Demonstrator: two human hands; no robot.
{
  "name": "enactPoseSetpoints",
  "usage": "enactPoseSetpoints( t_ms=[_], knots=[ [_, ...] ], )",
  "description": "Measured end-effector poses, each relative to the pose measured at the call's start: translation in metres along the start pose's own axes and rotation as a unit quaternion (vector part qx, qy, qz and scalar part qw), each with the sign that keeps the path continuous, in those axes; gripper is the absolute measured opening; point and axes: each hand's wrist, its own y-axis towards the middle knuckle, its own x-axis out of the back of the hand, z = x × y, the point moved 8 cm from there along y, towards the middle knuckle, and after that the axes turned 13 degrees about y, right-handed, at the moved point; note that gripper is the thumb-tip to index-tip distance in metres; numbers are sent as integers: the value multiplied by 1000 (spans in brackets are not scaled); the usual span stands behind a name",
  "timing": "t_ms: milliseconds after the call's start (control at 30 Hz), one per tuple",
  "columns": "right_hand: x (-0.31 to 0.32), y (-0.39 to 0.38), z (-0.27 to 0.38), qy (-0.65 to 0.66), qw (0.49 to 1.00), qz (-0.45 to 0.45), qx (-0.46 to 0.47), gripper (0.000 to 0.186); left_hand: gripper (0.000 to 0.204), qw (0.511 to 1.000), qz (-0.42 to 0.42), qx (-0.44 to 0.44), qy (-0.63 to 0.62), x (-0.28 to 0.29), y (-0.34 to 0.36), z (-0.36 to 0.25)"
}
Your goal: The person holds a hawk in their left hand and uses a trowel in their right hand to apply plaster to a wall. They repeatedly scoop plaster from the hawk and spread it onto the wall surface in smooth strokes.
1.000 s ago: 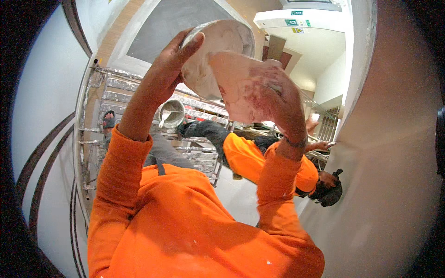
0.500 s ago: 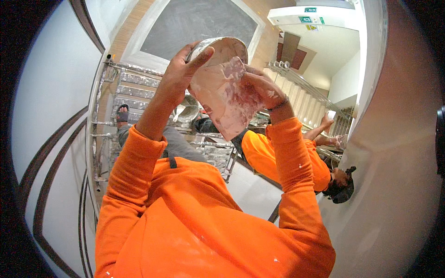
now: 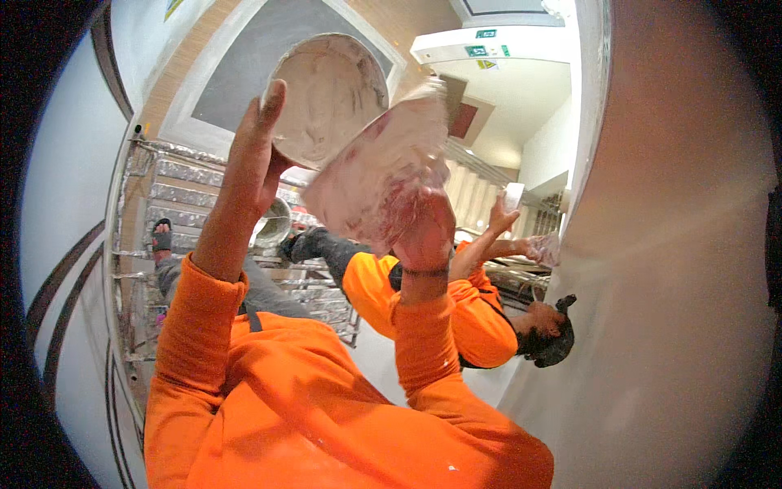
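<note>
My left hand (image 3: 252,151) is closed on the side of a round, pale bowl (image 3: 326,94) smeared inside with creamy paste. My right hand (image 3: 419,232) grips a wide, flat spreader (image 3: 354,183) coated in pinkish-white paste; motion blurs its upper part. The spreader's edge is at the bowl's lower right rim, and I cannot tell whether they touch. Both forearms reach up in orange sleeves.
Below me is a paint-spattered slatted scaffold (image 3: 183,171) with a bucket (image 3: 273,224). A co-worker (image 3: 481,322) in orange is close on my right, one hand raised with a white object (image 3: 513,196). Walls flank both sides; a railed stairwell (image 3: 481,183) lies beyond.
The bowl has moved left and tipped to show more of its inside. The spreader has swung from across the bowl's mouth toward its right rim. The whole view has also shifted.
</note>
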Motion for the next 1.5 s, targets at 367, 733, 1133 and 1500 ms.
enactPoseSetpoints(
  t_ms=[367, 733, 1133, 1500],
  knots=[
    [-134, 28, -32, -2, 976, 65, 207, 35, 68, 995, 83, -62, 0, -53, -10, 4],
    [-211, 33, -46, 109, 971, 133, 167, 45, 69, 994, 104, -4, -24, -72, -11, -9],
    [-148, 49, 26, -7, 981, 78, 178, 42, 69, 997, 81, 5, -6, -59, -9, -4],
    [-113, -8, 2, 180, 969, -38, 167, 29, 72, 997, 65, 33, 2, -44, -8, 18]
  ],
)
